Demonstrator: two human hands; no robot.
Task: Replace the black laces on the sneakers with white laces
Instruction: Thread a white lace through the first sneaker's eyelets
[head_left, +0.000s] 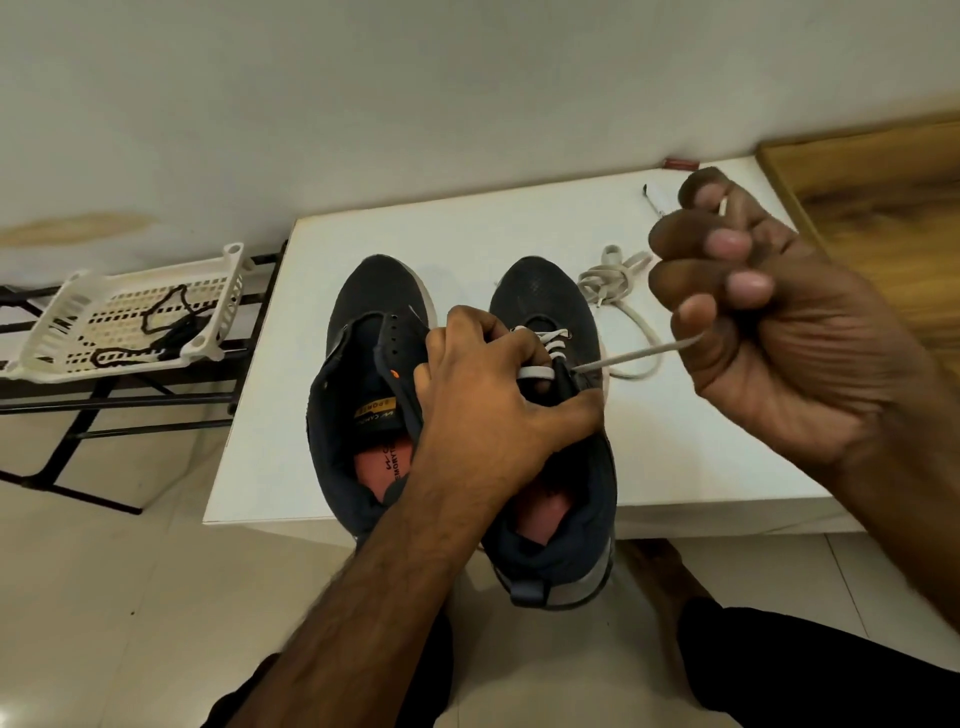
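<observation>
While black laces (156, 322) lie in the basket (67, 332) at nine o'clock, left hand (488, 395) gripping right sneaker (561, 467) beside unlaced sneaker (363, 364); at three o'clock, right hand (779, 317) fisted, pulling white lace (639, 356) taut.

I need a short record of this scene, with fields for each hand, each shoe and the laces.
left hand: grips the right dark sneaker at its eyelets
right hand: pulls a white flat lace taut
right dark sneaker: partly laced in white
left dark sneaker: no lace
spare white lace: bundled on white table
black laces: in white plastic basket
</observation>
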